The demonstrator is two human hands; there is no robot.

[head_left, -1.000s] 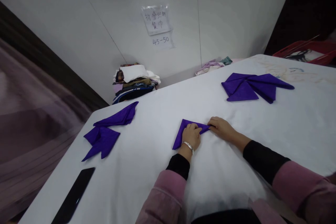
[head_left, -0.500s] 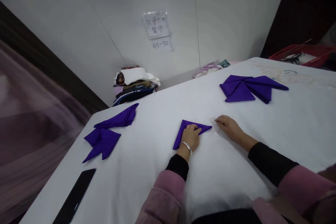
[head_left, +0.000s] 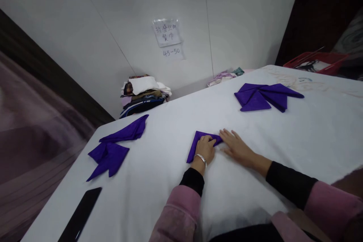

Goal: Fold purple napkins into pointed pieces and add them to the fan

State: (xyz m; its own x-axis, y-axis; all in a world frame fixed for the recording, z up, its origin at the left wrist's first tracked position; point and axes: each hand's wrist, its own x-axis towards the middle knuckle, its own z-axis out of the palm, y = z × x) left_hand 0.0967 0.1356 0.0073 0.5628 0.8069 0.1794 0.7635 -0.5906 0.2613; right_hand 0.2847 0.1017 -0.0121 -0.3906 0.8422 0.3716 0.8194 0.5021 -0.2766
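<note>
A purple cloth napkin (head_left: pixel 193 147), folded into an angular shape, lies on the white-covered table in front of me. My left hand (head_left: pixel 205 149), with a silver bracelet at the wrist, presses down on its middle with curled fingers and hides part of the folds. At the napkin's right-hand point, my right hand (head_left: pixel 237 149) lies low and flat with its fingers spread. Its fingertips meet the pointed end, which they partly cover.
Folded purple napkins (head_left: pixel 110 157) lie at left, and others (head_left: pixel 263 97) at back right. A black flat object (head_left: pixel 81 215) rests near the left edge. Behind the table are stacked clothes (head_left: pixel 144 92), a red basket (head_left: pixel 334 64) and a wall sign (head_left: pixel 167 34).
My right hand has moved left onto the napkin's pointed end, and its pinched fingers have spread. My left hand stays on the napkin. The view has shifted slightly.
</note>
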